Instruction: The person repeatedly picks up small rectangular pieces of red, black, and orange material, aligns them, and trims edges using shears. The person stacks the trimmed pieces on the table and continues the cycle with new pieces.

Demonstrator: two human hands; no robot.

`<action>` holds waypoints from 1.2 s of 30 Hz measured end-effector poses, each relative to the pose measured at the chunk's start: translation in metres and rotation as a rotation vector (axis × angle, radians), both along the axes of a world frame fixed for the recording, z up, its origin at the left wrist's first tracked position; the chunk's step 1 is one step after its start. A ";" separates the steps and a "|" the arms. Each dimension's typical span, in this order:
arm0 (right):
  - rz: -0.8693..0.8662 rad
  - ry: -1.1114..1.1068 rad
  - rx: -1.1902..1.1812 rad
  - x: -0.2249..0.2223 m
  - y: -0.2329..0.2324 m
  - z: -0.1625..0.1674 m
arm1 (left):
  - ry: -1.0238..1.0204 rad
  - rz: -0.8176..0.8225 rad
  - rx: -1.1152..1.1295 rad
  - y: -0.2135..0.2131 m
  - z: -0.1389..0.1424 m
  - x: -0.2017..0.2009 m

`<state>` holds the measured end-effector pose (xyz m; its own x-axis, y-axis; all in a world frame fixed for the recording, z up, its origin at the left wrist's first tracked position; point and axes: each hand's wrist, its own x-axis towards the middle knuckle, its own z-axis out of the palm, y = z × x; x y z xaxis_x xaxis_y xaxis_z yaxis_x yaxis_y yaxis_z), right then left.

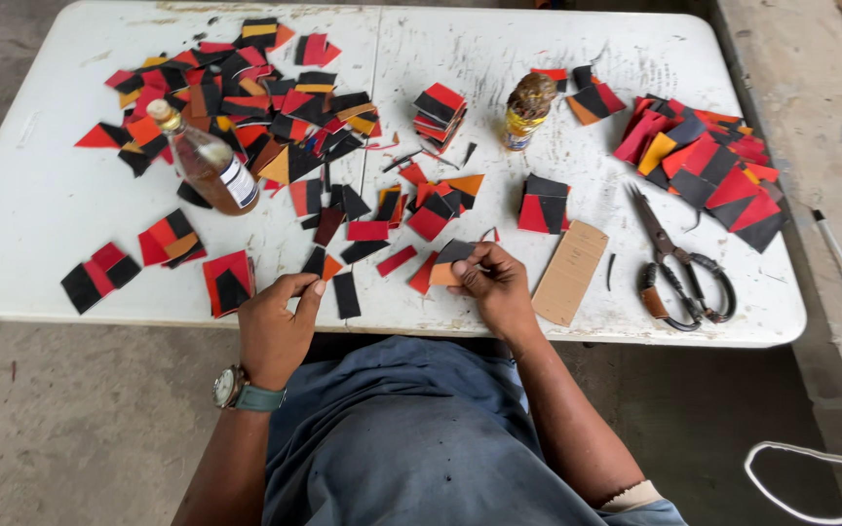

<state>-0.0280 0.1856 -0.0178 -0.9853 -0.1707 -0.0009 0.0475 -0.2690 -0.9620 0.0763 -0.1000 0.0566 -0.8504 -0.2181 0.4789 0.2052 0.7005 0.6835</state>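
Observation:
My right hand [495, 288] is closed on a small patch [449, 263] made of black and orange pieces, held just above the near edge of the white table [41, 214]. My left hand [278, 321], with a wristwatch on the wrist, rests at the table's front edge; its fingertips touch the table next to a black strip [346, 294] and a red and black patch [228, 282]. Whether the left hand pinches anything I cannot tell.
Several red, black and orange cut pieces lie over the table, with a stack [438, 114] at the middle. A lying bottle [206, 159], an upright bottle [525, 110], scissors [679, 268], a cardboard strip [570, 271] and a pen [840, 259] are here.

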 end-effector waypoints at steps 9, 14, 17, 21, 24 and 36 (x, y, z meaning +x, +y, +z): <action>0.007 0.047 -0.037 0.011 0.003 0.021 | -0.032 -0.157 0.064 0.047 0.007 -0.003; -0.021 0.077 -0.073 0.012 0.012 0.035 | -0.114 -0.142 0.103 0.053 0.013 -0.007; 0.033 0.058 -0.030 0.015 0.004 0.038 | -0.078 -0.224 0.203 0.060 0.015 -0.015; 0.075 0.090 -0.036 0.022 -0.019 0.035 | -0.219 -0.347 0.381 0.076 0.009 -0.033; 0.080 0.112 -0.034 0.022 -0.030 0.033 | -0.327 -0.413 0.550 0.076 -0.002 -0.040; -0.046 0.183 0.192 0.016 0.005 0.020 | -0.183 -0.157 0.639 0.006 -0.003 -0.118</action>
<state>-0.0120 0.1904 0.0020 -0.9789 -0.1391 0.1498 -0.1399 -0.0785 -0.9870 -0.0422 -0.0939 0.0538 -0.9501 -0.2778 0.1422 0.1129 0.1188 0.9865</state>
